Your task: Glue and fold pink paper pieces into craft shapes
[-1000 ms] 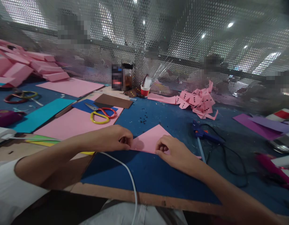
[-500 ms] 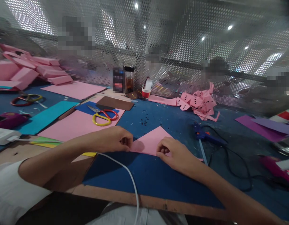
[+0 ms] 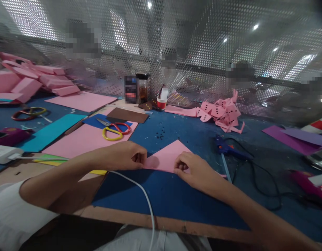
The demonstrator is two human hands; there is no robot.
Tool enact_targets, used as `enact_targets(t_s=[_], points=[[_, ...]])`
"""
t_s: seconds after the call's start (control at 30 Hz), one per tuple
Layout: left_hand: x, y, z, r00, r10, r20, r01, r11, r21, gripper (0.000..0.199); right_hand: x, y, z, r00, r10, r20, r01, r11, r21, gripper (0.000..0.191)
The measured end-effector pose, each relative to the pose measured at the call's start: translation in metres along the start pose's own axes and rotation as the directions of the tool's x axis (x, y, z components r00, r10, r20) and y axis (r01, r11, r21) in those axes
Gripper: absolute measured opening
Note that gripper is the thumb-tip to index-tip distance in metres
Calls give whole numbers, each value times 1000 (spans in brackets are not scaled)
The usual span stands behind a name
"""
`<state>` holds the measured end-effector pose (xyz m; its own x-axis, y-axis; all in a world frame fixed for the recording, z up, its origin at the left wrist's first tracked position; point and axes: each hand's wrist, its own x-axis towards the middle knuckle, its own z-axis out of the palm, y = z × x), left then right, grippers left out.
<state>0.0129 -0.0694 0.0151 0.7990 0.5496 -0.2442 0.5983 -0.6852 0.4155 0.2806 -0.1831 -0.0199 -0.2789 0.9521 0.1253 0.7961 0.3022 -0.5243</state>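
While the pink paper (image 3: 165, 157) lies between them, long edge sideways, the left hand (image 3: 130, 156) and right hand (image 3: 194, 167) both pinch it.

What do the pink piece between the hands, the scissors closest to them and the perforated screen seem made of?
Pink piece: probably matte paper or card, given its even colour and crisp edges. Scissors: slightly shiny grey blades look metal; smooth red and yellow handles, likely plastic. Screen: possibly dull metal, given its grey tone and regular holes.

The light is dim, small lamps (image 3: 255, 27) glaring behind the perforated screen (image 3: 208, 47), the right edge blurred.
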Motion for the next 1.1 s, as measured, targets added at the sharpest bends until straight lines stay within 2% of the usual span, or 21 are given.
enact_targets(t_s=[0.27, 0.7, 1.1], points=[[0, -6, -1, 999, 37, 20, -36, 999, -4, 12, -1, 2, 1, 1000, -8, 3, 8, 1000, 7, 8], [-1, 0, -5, 999, -17, 48, 17, 1000, -4, 12, 0, 0, 0, 1000, 0, 10, 0, 1000, 12, 8], [-1, -3, -7, 997, 21, 72, -17, 998, -58, 13, -1, 0, 0, 1000, -1, 11, 1, 1000, 9, 7]])
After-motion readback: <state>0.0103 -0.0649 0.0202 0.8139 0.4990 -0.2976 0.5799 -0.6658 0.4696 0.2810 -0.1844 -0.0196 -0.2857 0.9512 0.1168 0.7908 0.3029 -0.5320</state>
